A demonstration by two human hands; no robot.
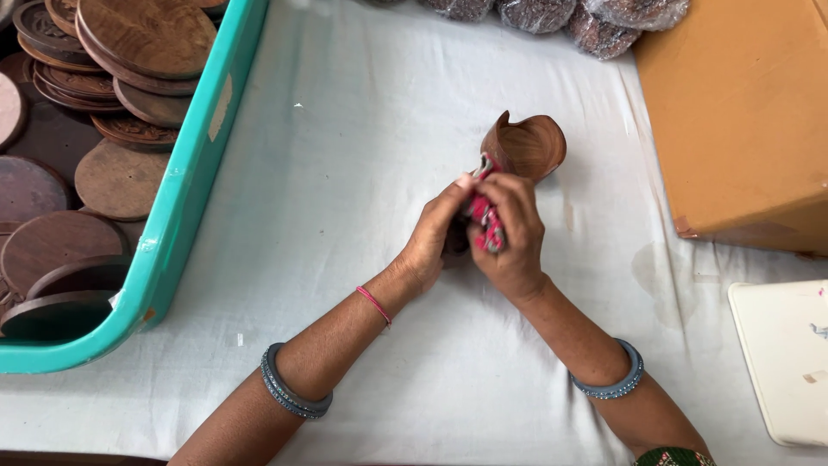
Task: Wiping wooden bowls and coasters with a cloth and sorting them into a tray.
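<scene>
Two hands, left hand (437, 235) and right hand (507, 231), grip a wooden piece (526, 147) mid-cloth.

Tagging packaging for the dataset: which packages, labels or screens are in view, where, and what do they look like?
Cardboard box: right edge of the table, large, plain tan-brown, corner worn.
Clear plastic bags: top edge, bulging, filled with dark brown pieces.
Teal plastic crate: left, holds round brown wooden discs.
White flat tray or lid: lower right, rounded corners.
No screens or signs.
</scene>
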